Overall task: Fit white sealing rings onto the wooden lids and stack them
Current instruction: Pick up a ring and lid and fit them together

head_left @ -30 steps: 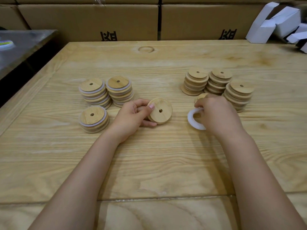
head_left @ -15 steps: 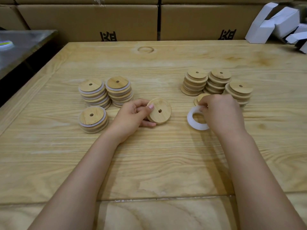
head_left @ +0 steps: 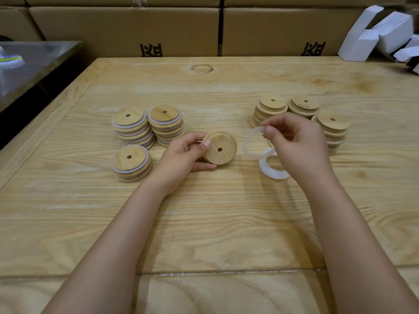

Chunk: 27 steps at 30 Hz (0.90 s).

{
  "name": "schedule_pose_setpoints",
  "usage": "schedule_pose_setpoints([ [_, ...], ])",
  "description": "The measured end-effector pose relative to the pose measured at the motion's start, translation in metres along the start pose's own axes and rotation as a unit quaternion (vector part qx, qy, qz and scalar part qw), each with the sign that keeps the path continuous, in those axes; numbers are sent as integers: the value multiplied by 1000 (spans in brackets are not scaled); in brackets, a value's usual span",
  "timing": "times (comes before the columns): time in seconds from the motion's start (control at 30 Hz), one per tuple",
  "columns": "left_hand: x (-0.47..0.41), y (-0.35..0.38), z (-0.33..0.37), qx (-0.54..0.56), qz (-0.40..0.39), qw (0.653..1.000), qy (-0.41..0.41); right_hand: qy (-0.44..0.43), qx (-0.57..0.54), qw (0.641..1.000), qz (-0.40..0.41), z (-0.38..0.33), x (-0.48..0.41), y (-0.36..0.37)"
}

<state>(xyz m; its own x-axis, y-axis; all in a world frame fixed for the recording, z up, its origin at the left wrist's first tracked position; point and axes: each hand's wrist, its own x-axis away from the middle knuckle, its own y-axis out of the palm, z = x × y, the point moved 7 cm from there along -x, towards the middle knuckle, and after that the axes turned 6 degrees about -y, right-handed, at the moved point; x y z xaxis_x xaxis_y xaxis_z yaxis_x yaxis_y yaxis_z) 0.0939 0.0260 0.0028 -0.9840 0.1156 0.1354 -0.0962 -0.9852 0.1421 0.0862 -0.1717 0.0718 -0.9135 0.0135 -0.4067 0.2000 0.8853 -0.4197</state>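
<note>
Now: ring aloft, lid in hand

Left grip point(head_left: 181, 155) curls round a wooden lid point(head_left: 220, 148), tilted with its holed face up. Right grip point(head_left: 297, 146) pinches a white sealing ring point(head_left: 245, 143) between thumb and forefinger, just beside the lid. Another ring point(head_left: 271, 172) lies on the desk point(head_left: 204, 223) below.

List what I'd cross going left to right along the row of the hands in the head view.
In order: short stack of ringed lids → left hand → wooden lid that it holds → white ring held off the table → right hand pinching it → stack of plain lids.
</note>
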Motion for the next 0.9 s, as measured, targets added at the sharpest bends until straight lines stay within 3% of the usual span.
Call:
schedule_pose_setpoints([
  [0.13,2,3,2,-1,-19,1000,15,-1,-123,990,-67,-12,10,29],
  [0.4,9,8,10,-25,-46,997,60,8,-43,999,-16,2,14,46],
  [0.9,9,5,11,-21,-19,997,76,17,-79,997,-6,8,12,47],
])
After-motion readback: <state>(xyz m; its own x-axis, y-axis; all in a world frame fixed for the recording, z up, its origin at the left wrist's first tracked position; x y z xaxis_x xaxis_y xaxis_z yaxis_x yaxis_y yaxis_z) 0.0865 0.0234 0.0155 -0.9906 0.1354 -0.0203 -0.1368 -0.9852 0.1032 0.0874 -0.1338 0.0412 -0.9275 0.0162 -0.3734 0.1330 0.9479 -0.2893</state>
